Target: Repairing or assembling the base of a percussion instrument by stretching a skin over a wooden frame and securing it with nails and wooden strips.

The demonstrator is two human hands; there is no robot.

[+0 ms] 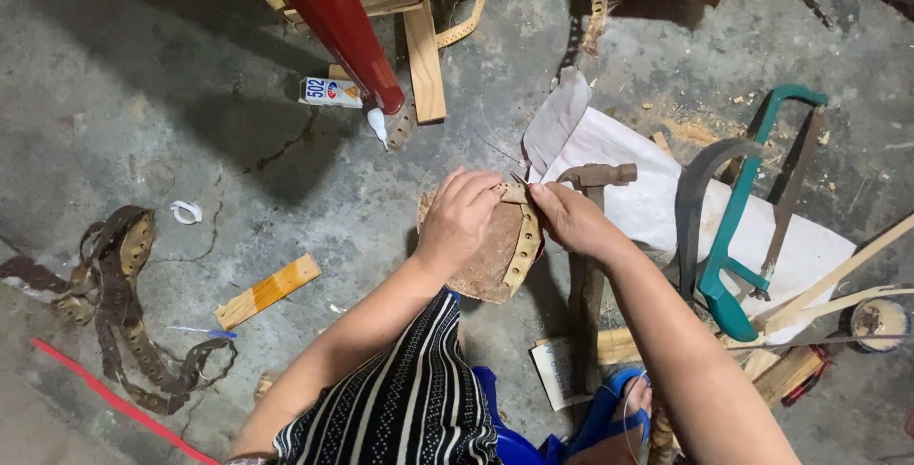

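Lying on the concrete floor: a teal hacksaw resting on white sheeting, a hammer sitting beside it, a small glue box, a short wood strip, tangled perforated brown straps trailing at far left.

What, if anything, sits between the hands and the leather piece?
Nothing visible. The left hand lies on top of the leather piece, and the right hand pinches its upper edge. The hammer lies behind the right hand, off to the side, not between either hand and the piece.
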